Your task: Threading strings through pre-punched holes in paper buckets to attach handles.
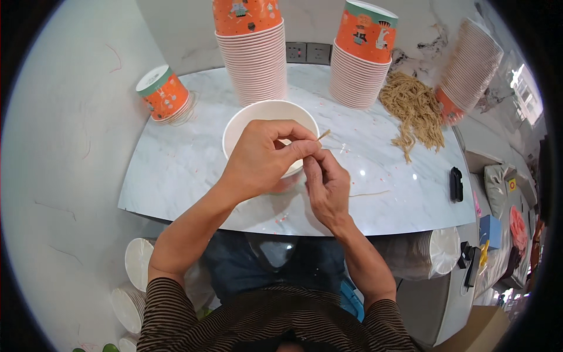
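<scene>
A white paper bucket (234, 130) stands upright at the middle of the table, its mouth facing me. Over its right rim my two hands meet. My left hand (258, 157) pinches a short piece of tan twine (324, 135), whose frayed end pokes out past the fingertips. Just below, my right hand (329, 186) has its thumb and fingers pressed together against the left fingertips, and they seem to grip the same twine. The fingers hide most of that piece. To the right lies a loose heap of tan twine (415, 105).
Tall stacks of orange-and-white paper buckets (252, 67), (359, 73) rise at the back. Another wrapped stack (472, 61) leans at the right. A short bucket stack (167, 97) is tipped at the left. A small black object (456, 185) lies near the right edge. Below are more wrapped buckets (444, 252).
</scene>
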The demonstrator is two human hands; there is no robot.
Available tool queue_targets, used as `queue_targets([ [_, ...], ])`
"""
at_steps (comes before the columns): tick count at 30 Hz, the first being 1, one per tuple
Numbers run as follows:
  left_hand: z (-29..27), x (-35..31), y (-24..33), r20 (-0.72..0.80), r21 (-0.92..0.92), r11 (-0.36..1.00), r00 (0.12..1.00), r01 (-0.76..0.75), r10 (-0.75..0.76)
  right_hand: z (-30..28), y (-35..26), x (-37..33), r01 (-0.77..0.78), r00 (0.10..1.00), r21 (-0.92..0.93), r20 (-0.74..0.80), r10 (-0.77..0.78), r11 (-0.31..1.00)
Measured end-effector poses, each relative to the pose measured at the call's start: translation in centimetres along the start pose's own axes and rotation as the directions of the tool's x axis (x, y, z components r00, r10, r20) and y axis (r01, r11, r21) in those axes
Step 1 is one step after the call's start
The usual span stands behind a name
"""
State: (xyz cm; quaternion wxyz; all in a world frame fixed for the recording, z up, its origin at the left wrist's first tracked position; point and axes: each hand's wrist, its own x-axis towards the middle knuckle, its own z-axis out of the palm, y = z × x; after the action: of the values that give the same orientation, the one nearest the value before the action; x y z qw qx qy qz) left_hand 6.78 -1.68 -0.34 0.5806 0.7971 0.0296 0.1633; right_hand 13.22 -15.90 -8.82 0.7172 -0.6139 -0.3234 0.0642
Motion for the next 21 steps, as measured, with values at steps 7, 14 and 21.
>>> queue_targets([
  [7, -0.6, 2.4, -0.4, 0.051, -0.038, 0.995, 0.995, -0.087, 0.089, -1.0, 0.2, -0.3, -0.024, 0.987, -0.016, 0.159, 0.027, 1.0],
  [14, 0.3, 3.9, 0.1, 0.255, -0.183, 0.982, 0.967, 0.051, -0.003, -4.1, -0.6, -0.3, 0.064, 0.992, -0.081, 0.11, -0.055, 0.995],
  [21, 0.5, 4.6, 0.1, 0.431, 0.006, 0.998, 0.9, 0.067, -0.063, -6.5, -4.2, 0.7, 0.11, 0.993, -0.135, -0.02, -0.114, 0.985],
])
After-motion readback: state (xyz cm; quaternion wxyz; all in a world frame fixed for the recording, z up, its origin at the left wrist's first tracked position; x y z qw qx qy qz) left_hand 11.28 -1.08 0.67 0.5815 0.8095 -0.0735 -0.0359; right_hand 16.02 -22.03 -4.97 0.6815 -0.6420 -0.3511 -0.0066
